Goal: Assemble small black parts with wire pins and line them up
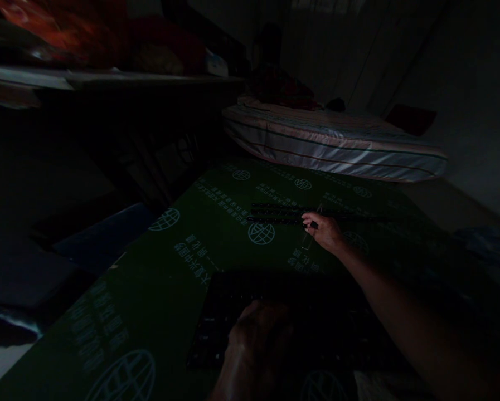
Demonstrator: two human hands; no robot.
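Note:
A dark keyboard lies on a green printed board in front of me. My left hand rests over its left part; the fingers bend down into shadow, so their grip is hidden. Farther off, my right hand is closed, with fingertips and thumb pinched together. A thin bent metal wire sticks out on both sides of that hand and appears held in it. A small dark spot shows between the fingers, too dim to name. Just beyond lie several long, narrow dark strips, side by side, partly behind the right hand.
The green board bears white globe marks and lettering. Behind it lies a striped mattress. A shelf or table at upper left carries an orange bag. Something dark blue stands left of the board. The room is very dim.

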